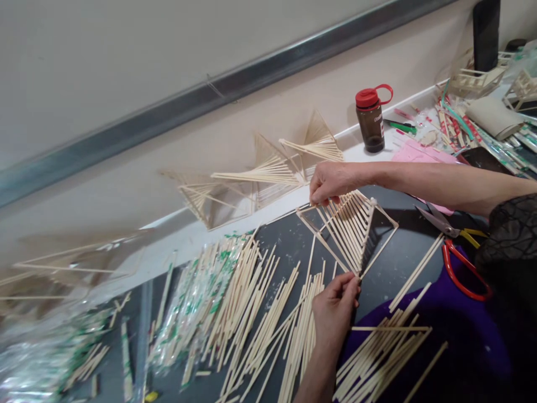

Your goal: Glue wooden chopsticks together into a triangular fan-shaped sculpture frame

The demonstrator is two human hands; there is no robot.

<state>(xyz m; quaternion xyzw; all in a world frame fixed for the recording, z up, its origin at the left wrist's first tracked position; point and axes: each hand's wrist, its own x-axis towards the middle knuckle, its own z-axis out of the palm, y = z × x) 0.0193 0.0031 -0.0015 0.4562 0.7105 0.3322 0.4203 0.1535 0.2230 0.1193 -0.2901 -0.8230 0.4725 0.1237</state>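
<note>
A model of thin wooden sticks [350, 226], fanned out over a triangular base, stands on the dark tabletop. My left hand [335, 308] pinches its lower corner, where the sticks converge. At the upper left end of the fan, my right hand [333, 183] has its fingers closed on the end of a wooden stick; the fingertips partly hide the contact. Below and left of the model lie many loose wooden sticks [304, 330]. More sticks [390, 352] rest on purple cloth beside my left hand.
Finished-looking fanned stick models [268, 168] stand along the wall. Plastic-wrapped stick packs [201, 291] lie left. Scissors with red and yellow handles [438, 221] are at right, near purple cloth [457, 313]. A red-lidded bottle [371, 123] and pink paper [419, 154] sit behind my right arm.
</note>
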